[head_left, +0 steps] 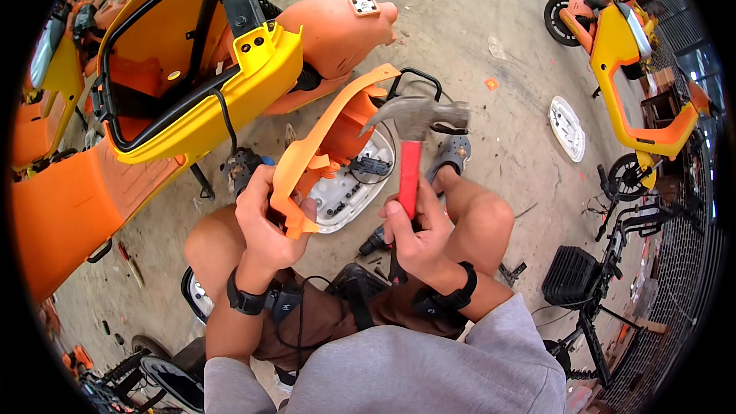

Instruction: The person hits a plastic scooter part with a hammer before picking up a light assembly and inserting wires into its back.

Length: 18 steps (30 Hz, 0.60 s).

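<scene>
My left hand (264, 215) grips the lower end of a curved orange plastic panel (326, 126), which stands tilted up in front of me with its hollow inner side facing right. In my right hand (418, 234) is a claw hammer (410, 176) with a red handle, its head raised. The grey metal head hangs just right of the panel's upper part; whether they touch I cannot tell. Behind the panel, on the floor between my feet, a white oval cover (356, 203) holds black parts and several small fasteners. A black power drill (376, 241) lies by my right hand.
A yellow and orange scooter (264, 80) stands close on the left. Another yellow scooter (629, 107) is at the far right, near a white oval cover (567, 129) on the floor. A black bare frame with a basket (571, 276) stands right. A screwdriver (132, 264) lies left.
</scene>
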Each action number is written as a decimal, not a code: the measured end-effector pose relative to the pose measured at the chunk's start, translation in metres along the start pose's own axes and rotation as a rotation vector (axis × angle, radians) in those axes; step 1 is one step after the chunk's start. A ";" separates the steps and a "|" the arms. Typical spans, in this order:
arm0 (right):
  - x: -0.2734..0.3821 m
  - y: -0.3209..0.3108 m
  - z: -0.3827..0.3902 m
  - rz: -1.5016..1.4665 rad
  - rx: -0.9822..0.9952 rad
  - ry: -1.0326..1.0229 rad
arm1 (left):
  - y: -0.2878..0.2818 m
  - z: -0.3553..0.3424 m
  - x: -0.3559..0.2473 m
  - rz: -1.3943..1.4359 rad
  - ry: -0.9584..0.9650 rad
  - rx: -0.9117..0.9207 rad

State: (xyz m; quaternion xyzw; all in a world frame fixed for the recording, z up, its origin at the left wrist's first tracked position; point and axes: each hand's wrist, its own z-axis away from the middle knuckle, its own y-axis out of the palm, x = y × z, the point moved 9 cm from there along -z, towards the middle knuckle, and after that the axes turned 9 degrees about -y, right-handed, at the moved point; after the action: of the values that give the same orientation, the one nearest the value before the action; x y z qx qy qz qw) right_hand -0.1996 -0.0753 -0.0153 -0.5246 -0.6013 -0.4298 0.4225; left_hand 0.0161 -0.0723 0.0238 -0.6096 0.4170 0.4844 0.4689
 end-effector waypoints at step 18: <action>0.002 -0.016 -0.008 -0.182 -0.125 -0.017 | 0.013 0.003 0.019 0.071 -0.064 0.100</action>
State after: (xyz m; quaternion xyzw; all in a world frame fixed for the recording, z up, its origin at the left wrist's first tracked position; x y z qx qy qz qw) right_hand -0.2149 -0.0836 -0.0121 -0.4969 -0.6221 -0.4983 0.3431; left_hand 0.0061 -0.0728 0.0030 -0.5545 0.4468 0.4985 0.4945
